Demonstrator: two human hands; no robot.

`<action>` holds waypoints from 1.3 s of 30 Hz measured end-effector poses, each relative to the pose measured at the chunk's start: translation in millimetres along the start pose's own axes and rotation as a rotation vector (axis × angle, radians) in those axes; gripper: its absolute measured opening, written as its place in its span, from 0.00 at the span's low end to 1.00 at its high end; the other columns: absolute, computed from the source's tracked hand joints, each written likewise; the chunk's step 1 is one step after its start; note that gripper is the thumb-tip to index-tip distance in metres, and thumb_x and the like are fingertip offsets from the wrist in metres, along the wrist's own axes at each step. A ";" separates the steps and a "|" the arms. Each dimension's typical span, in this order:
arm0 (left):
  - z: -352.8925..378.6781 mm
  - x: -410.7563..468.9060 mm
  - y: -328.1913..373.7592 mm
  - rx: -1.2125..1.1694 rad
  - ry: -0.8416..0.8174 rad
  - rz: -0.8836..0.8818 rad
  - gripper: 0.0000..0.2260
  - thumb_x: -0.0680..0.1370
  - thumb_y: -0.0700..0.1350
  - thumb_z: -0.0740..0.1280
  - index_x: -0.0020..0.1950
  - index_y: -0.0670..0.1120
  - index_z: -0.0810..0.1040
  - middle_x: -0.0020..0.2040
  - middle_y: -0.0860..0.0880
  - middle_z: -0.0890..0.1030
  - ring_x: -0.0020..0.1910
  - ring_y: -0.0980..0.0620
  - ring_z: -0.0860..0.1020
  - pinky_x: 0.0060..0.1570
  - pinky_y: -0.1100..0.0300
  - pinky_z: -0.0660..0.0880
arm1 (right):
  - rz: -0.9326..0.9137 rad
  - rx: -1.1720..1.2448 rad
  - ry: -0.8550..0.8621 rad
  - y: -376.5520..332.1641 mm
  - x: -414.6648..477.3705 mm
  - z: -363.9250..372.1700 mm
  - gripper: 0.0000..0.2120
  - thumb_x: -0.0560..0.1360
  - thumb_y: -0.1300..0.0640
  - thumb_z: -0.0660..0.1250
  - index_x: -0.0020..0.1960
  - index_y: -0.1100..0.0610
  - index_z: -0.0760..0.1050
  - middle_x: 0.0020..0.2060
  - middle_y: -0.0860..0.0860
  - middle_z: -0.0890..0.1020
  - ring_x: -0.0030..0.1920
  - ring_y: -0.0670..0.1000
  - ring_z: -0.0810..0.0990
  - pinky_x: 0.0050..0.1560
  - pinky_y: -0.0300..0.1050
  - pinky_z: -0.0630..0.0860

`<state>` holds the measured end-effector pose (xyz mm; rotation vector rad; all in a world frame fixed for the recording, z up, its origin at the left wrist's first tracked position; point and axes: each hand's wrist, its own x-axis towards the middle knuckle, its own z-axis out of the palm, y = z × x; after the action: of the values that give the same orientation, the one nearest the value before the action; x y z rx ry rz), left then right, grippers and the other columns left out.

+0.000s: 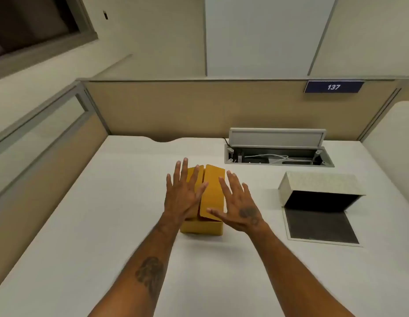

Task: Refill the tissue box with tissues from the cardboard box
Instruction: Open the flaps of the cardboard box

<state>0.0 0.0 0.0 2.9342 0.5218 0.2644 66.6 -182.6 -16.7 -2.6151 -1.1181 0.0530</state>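
We see both sets of fingers spread wide and flat, gripping nothing. The left hand lies palm down over the left flap of the cardboard box, its fingertips reaching past the flap's far edge. The right hand is palm down too, its thumb and first fingers touching the right flap, the rest of the hand hanging over the box's right side. The two flaps are nearly shut, with a narrow dark gap between them; we cannot see what is inside. Both forearms run bare from the bottom edge, each with a dark mark on the skin.

The box is yellow-brown and sits near the middle of the white desk. Well apart from it, to the right, the tissue box lies on its side with its speckled shell up, its dark inside open toward us and a flap laid flat on the desk in front of it. Behind it an open cable tray is set into the desk, lid raised, white cords within. A beige partition backs the desk, bearing a blue sign that reads 137.
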 end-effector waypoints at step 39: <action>42.8 -5.4 -130.6 -0.348 -0.261 -0.237 0.19 0.81 0.52 0.59 0.71 0.48 0.71 0.77 0.50 0.64 0.75 0.49 0.62 0.69 0.49 0.64 | 0.178 -0.112 -0.022 50.5 -9.5 4.5 0.24 0.75 0.35 0.60 0.43 0.53 0.85 0.46 0.47 0.85 0.55 0.49 0.78 0.50 0.42 0.75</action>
<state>-39.2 114.4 -65.5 2.4913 0.6952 -0.0528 94.7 -221.3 -36.1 -2.8143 -0.9173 0.0583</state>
